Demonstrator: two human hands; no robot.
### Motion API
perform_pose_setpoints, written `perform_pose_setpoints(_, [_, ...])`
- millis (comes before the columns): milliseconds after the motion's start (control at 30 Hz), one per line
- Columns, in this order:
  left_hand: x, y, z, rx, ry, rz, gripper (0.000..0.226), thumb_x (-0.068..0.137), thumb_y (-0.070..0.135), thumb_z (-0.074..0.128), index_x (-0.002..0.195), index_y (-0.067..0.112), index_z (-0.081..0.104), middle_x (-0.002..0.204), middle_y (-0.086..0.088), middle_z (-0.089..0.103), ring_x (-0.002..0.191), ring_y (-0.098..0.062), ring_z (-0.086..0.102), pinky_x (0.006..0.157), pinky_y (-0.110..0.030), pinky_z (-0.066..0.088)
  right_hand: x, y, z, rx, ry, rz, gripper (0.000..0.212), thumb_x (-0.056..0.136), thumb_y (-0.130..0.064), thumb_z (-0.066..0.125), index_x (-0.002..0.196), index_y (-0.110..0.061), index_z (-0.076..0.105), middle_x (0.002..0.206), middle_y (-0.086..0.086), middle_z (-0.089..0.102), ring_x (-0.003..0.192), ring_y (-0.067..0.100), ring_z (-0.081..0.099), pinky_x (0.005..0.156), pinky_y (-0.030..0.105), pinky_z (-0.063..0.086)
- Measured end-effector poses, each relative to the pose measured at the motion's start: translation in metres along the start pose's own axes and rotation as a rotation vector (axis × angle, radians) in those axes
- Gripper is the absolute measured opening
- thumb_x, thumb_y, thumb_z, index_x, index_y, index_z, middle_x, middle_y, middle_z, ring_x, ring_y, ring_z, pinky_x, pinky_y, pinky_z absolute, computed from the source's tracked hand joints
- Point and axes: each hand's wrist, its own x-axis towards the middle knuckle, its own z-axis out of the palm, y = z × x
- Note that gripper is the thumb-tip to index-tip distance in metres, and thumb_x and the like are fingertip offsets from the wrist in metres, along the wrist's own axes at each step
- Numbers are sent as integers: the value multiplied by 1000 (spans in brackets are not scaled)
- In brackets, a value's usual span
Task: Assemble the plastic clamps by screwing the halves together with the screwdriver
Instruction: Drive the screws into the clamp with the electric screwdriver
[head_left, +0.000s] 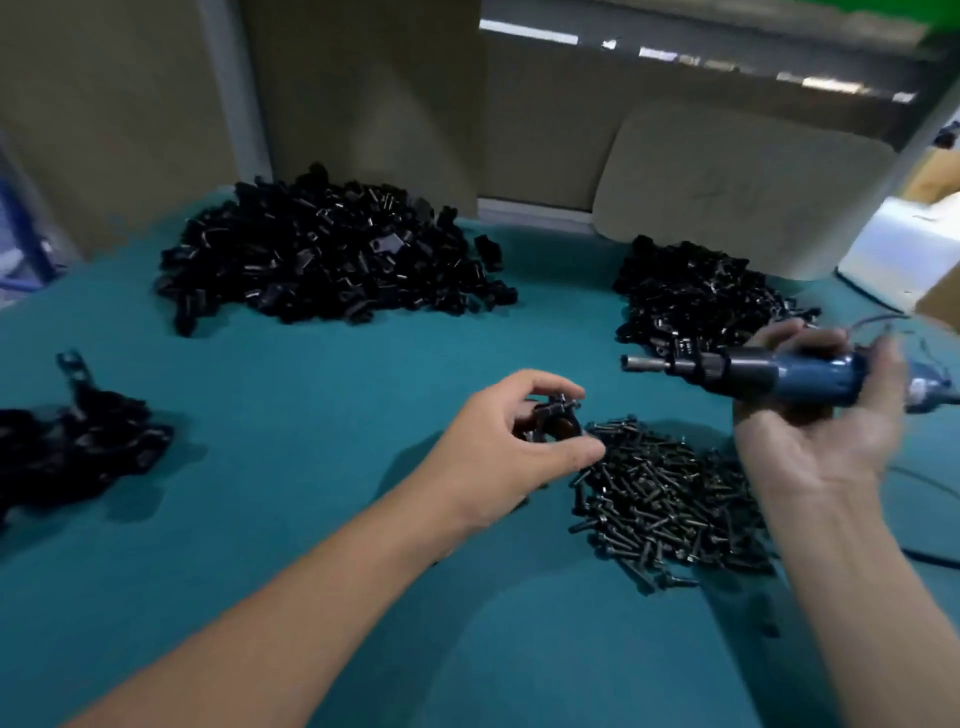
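Black plastic clamp (553, 423), ring-shaped, pinched between curled fingers and thumb of the left hand (498, 447), just above the teal table (311, 415) near its middle. Touching or just beside the clamp on the right, a spread pile of black screws (670, 499), toward the near right part of the table. Over that pile, an electric screwdriver (779, 376) with blue body and dark tip, lying nearly level, tip pointing left, gripped in the right hand (815, 431), palm up, fingers wrapped round the body. Cable (924, 556) trailing off toward the right edge. Farther back, a large heap of black clamp halves (327, 260) near the far edge, left of centre; a smaller heap (696, 296) toward the far right corner. By the left edge, a low cluster of black parts (78, 447), too blurred to tell whether assembled.
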Motion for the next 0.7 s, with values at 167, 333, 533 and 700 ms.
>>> perform_pose_setpoints(167, [-4,2,4,99,-1,8,22,85,33,85,102,31,71,98,-5,78,86,-40,69,76,-55,60,-6,13,-8,-102,32,17,26,92,-13,81,109,-7,62,90,6,68,68,18,67,81,43,64])
perform_pose_setpoints(333, [-8,6,5,98,-27,40,22,84,36,78,98,29,62,90,-13,76,55,-22,52,51,-38,47,-6,14,-12,-173,21,12,24,95,-13,80,111,-6,63,93,5,69,67,17,67,81,43,64])
perform_pose_setpoints(533, [-10,6,6,153,-9,46,22,82,35,79,96,30,62,87,-8,73,70,-26,61,70,-53,58,-6,16,-15,-194,30,26,19,95,-12,79,103,-2,66,88,5,69,63,16,65,82,42,64])
perform_pose_setpoints(700, [-10,7,7,145,-33,-4,19,82,31,78,93,25,63,82,-13,74,60,-19,57,55,-39,48,-7,12,-17,-185,26,27,22,93,-12,81,108,-7,66,91,1,68,64,13,64,84,38,63])
